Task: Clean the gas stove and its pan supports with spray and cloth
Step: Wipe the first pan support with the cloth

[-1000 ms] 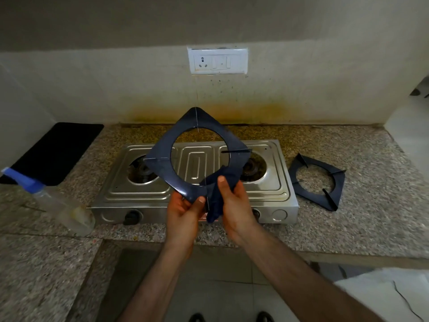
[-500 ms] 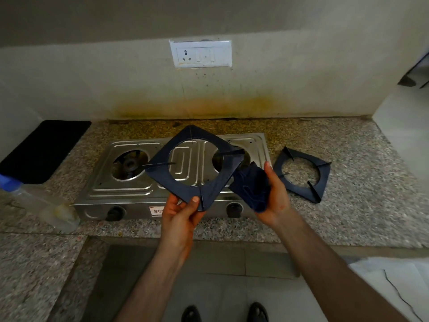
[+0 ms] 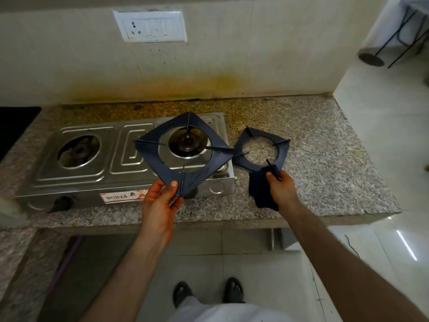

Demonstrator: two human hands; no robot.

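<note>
A steel two-burner gas stove [image 3: 92, 168] stands on the granite counter [image 3: 325, 140]. My left hand [image 3: 160, 201] grips the near corner of a dark blue pan support [image 3: 148, 154], held tilted above the right burner [image 3: 186, 142]. A second pan support [image 3: 282, 147] lies flat on the counter right of the stove. My right hand [image 3: 282, 187] holds a dark blue cloth [image 3: 260, 189] over the counter, just at that support's near corner. The left burner [image 3: 79, 151] is bare.
A wall socket plate [image 3: 151, 25] is above the stove, over a yellow-stained wall. A black mat [image 3: 14, 126] lies at the far left. The spray bottle's base [image 3: 9, 209] shows at the left edge. The counter ends at the right; my feet [image 3: 207, 291] stand below.
My right hand left the held support and carried the cloth right and down toward the second support. My left hand moved the held support rightward over the right burner. The view shifted right.
</note>
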